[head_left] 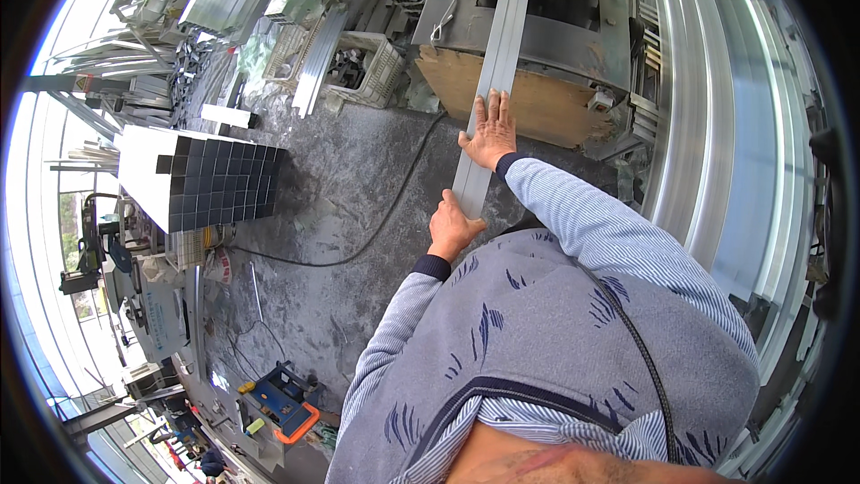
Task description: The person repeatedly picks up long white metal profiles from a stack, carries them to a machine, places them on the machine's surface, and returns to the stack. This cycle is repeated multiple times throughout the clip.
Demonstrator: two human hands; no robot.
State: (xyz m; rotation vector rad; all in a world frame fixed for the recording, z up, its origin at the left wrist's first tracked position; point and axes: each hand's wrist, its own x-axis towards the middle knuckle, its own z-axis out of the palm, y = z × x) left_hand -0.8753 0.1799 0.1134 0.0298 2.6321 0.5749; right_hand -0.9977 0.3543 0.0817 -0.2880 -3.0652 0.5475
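A long silver-grey aluminium profile [503, 49] with a groove down its length slopes away from my body. Its far end lies over the dark opening of a metal machine bench [457, 9]. My left hand [454, 226] grips the near end, its thumb at the right corner and its fingers on the left side, partly hidden. Farther up, my right hand [492, 133] rests on the top face. Its fingers lie stretched out along the metal, and the thumb sticks out past the left edge.
A brown board [511, 99] covers the bench's near side. Long metal profiles [690, 108] stand at the right. Stacked square tubes [224, 181] are at the left, and a white crate [381, 63] holds offcuts. A black cable [394, 206] crosses the floor near a blue-and-orange tool [285, 403].
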